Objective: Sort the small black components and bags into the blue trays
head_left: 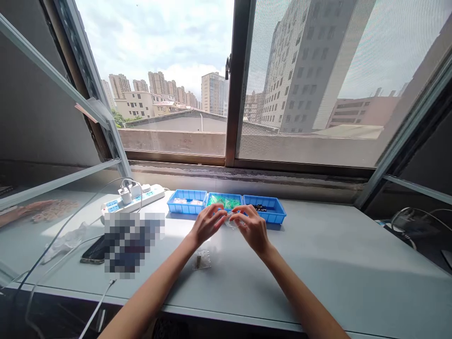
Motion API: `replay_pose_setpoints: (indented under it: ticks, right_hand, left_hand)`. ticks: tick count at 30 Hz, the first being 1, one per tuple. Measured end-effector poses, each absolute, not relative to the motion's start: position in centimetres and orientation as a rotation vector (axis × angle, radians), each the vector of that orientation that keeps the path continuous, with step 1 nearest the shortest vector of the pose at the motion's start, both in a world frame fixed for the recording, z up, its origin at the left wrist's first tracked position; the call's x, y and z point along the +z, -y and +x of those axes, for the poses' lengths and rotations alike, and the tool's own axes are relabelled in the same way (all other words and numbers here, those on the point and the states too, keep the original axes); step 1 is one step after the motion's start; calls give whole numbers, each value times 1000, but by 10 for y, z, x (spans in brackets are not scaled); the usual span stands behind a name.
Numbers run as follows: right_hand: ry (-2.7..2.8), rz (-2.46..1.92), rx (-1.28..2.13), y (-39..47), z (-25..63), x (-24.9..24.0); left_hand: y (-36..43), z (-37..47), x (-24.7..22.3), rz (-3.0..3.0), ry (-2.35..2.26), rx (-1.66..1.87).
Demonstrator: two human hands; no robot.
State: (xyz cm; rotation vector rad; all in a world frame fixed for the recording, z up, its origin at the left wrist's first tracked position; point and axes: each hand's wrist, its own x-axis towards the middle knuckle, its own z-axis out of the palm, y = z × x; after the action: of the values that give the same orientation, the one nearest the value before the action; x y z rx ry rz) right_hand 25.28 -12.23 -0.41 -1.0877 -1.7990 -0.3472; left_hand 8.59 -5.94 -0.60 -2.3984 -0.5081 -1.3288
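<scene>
My left hand (209, 221) and my right hand (253, 229) meet over the middle of the table. Fingertips of both pinch a small clear plastic bag (231, 222); its contents are too small to make out. Just beyond stand three blue trays in a row. Pale pink-and-white pieces lie in the left tray (187, 208), and green packets (229, 202) fill the middle one, partly behind my fingers. The right tray (277, 213) has small black parts (260, 207). Nearer me, by my left forearm, lies another small clear packet (202, 260) with a dark piece inside.
A white power strip (151, 194) with plugs sits at the back left. Cables, a phone (93, 250), a blurred-out item and crumpled plastic (67, 242) lie at left. Past the left partition, another person's hand (37, 205) touches a tan pile (54, 210). Metal frames flank the table; a window is behind.
</scene>
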Motion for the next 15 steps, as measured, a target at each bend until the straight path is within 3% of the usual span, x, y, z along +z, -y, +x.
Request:
replay_pose_setpoints:
  ticks: [4,10,15]
  right_hand:
    - [1672,-1085,-214,123,251,-3]
    - [1380,-1133,474,120,243,1]
    - [1285,-1168,546,118,244,-1]
  left_hand:
    - [63,86,-5,-2389,477,-1334]
    - [60,93,-3,-2494,648,-1619]
    - [32,67,-1,-2234,1311,-1899]
